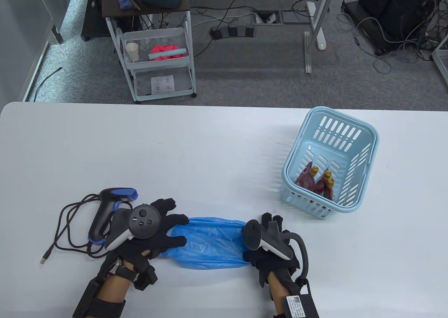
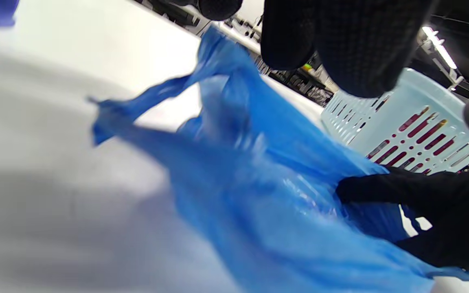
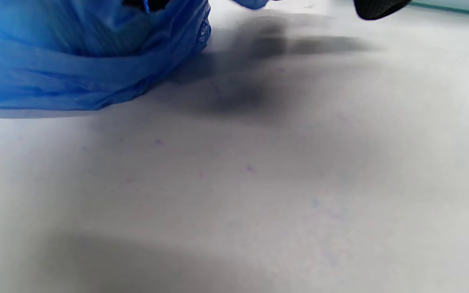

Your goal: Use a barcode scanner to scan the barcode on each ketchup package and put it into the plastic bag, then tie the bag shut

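Both hands hold the blue plastic bag (image 1: 206, 242) near the front edge of the table (image 1: 210, 146).

Left hand (image 1: 154, 232) lies on one end with fingers spread; right hand (image 1: 267, 242) grips the other end. Ketchup packages (image 1: 316, 183) sit in the basket (image 1: 364, 178), well apart to the right, with bare table between. Barcode scanner (image 1: 106, 211) lies just left of the left hand. Right fingers are mostly hidden.
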`<state>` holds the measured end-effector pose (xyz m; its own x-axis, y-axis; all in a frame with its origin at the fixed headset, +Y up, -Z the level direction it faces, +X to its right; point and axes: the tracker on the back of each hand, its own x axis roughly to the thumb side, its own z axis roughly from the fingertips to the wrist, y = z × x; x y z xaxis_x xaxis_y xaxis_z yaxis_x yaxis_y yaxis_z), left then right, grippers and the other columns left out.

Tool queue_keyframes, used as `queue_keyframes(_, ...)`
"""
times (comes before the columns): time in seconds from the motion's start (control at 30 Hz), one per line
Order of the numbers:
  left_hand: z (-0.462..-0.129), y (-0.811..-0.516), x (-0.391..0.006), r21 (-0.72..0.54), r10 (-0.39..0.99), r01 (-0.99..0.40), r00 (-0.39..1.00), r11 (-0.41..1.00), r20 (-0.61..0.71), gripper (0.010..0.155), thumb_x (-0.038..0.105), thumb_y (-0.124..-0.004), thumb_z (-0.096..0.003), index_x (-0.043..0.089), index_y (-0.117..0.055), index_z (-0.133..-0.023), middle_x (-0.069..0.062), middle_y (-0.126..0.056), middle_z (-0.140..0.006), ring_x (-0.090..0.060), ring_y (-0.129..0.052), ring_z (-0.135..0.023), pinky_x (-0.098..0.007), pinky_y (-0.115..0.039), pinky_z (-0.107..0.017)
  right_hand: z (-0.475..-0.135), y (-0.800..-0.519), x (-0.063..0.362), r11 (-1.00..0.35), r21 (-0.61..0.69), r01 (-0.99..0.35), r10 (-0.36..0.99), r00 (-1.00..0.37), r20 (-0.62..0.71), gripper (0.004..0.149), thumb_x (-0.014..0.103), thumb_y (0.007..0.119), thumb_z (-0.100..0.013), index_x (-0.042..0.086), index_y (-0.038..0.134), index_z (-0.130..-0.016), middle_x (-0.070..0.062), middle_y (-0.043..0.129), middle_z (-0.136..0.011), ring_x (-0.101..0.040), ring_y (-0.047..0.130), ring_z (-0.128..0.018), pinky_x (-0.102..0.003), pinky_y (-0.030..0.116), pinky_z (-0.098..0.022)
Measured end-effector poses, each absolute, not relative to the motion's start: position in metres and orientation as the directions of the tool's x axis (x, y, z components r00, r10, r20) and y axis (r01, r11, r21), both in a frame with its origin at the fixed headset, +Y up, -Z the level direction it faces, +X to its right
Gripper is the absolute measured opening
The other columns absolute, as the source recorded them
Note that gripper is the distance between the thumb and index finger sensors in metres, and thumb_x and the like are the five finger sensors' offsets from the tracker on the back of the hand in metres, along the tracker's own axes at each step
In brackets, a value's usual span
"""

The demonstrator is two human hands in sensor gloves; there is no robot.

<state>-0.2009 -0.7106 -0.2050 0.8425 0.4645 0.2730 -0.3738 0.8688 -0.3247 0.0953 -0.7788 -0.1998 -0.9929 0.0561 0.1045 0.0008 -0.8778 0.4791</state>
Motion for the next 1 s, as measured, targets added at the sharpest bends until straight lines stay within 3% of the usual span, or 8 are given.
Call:
queue_keyframes(0.1, -0.195, -0.701, -0.183, -0.247, 0.339, -0.262, 0.872, 0.933, 0.354, 0.066, 0.056, -0.083, -0.0408, 0.039, -0.071, -0.103, -0.007, -0.035, -0.122, -0.042, -0.036, -0.116, -0.072, -0.026, -0.079, -0.198, -0.779, 0.091, -0.877, 0.480, 0.008, 0.056, -0.991, 0.120, 0.076, 0.048, 0.081, -0.049, 0.034, 0.041, -0.112, -0.024, 0.015, -0.118, -0.054, 0.016, -0.106, -0.071, 0.037, -0.074)
queue_keyframes(0.2, -0.186, -0.709, -0.158, -0.231, 0.208, -0.114, 0.875, 0.966, 0.437, 0.063, 0.054, -0.083, -0.0422, 0.042, -0.071, -0.103, -0.006, -0.029, -0.122, -0.040, -0.029, -0.117, -0.071, -0.024, -0.080, -0.196, -0.779, 0.087, -0.877, 0.480, 0.016, 0.060, -0.988, 0.141, 0.076, 0.048, 0.081, -0.049, 0.034, 0.041, -0.112, -0.024, 0.015, -0.118, -0.054, 0.016, -0.106, -0.071, 0.037, -0.074)
queue_keyframes(0.33, -0.183, -0.741, -0.135, -0.262, 0.029, 0.112, 0.875, 0.959, 0.483, 0.057, 0.050, -0.080, -0.0447, 0.043, -0.073, -0.101, -0.002, -0.019, -0.122, -0.037, -0.020, -0.117, -0.069, -0.018, -0.080, -0.193, -0.779, 0.082, -0.878, 0.476, 0.036, 0.055, -0.983, 0.174, 0.077, 0.048, 0.082, -0.048, 0.034, 0.041, -0.112, -0.024, 0.015, -0.118, -0.054, 0.016, -0.106, -0.071, 0.037, -0.074)
queue_keyframes(0.47, -0.191, -0.771, -0.138, -0.354, -0.106, 0.282, 0.891, 0.892, 0.442, 0.070, 0.059, -0.077, -0.0435, 0.046, -0.055, -0.109, 0.001, -0.005, -0.120, -0.035, -0.009, -0.116, -0.067, -0.014, -0.080, -0.192, -0.781, 0.080, -0.871, 0.491, 0.023, 0.087, -0.976, 0.201, 0.077, 0.048, 0.082, -0.048, 0.034, 0.040, -0.111, -0.024, 0.014, -0.118, -0.053, 0.015, -0.106, -0.071, 0.036, -0.074)
queue_keyframes(0.5, -0.192, -0.774, -0.142, -0.385, -0.097, 0.280, 0.897, 0.879, 0.432, 0.075, 0.061, -0.076, -0.0432, 0.048, -0.046, -0.111, 0.001, -0.003, -0.119, -0.034, -0.007, -0.116, -0.067, -0.013, -0.080, -0.192, -0.781, 0.081, -0.866, 0.500, 0.023, 0.088, -0.977, 0.196, 0.078, 0.049, 0.082, -0.048, 0.035, 0.039, -0.112, -0.024, 0.013, -0.118, -0.053, 0.014, -0.106, -0.071, 0.035, -0.074)
queue_keyframes(0.67, -0.199, -0.773, -0.159, -0.386, -0.113, 0.250, 0.932, 0.888, 0.344, 0.083, 0.063, -0.079, -0.0404, 0.037, -0.049, -0.113, -0.005, -0.008, -0.120, -0.038, -0.011, -0.116, -0.069, -0.017, -0.079, -0.199, -0.781, 0.094, -0.853, 0.521, -0.008, 0.080, -0.990, 0.115, 0.080, 0.052, 0.082, -0.048, 0.039, 0.036, -0.111, -0.024, 0.013, -0.119, -0.053, 0.013, -0.106, -0.071, 0.035, -0.074)
queue_keyframes(0.9, -0.197, -0.773, -0.169, -0.394, -0.110, 0.250, 0.932, 0.884, 0.346, 0.083, 0.062, -0.079, -0.0406, 0.031, -0.052, -0.112, -0.009, -0.014, -0.121, -0.040, -0.017, -0.116, -0.070, -0.022, -0.079, -0.199, -0.782, 0.096, -0.858, 0.514, -0.010, 0.079, -0.990, 0.114, 0.077, 0.053, 0.079, -0.050, 0.040, 0.035, -0.112, -0.024, 0.014, -0.119, -0.053, 0.015, -0.106, -0.071, 0.036, -0.074)
queue_keyframes(1.0, -0.195, -0.775, -0.174, -0.377, -0.045, 0.178, 0.941, 0.909, 0.335, 0.077, 0.062, -0.074, -0.0440, 0.030, -0.056, -0.111, -0.006, -0.017, -0.121, -0.040, -0.020, -0.116, -0.070, -0.023, -0.079, -0.197, -0.784, 0.098, -0.848, 0.526, -0.063, 0.129, -0.988, 0.091, 0.075, 0.056, 0.074, -0.052, 0.038, 0.034, -0.112, -0.024, 0.013, -0.119, -0.054, 0.015, -0.106, -0.071, 0.036, -0.074)
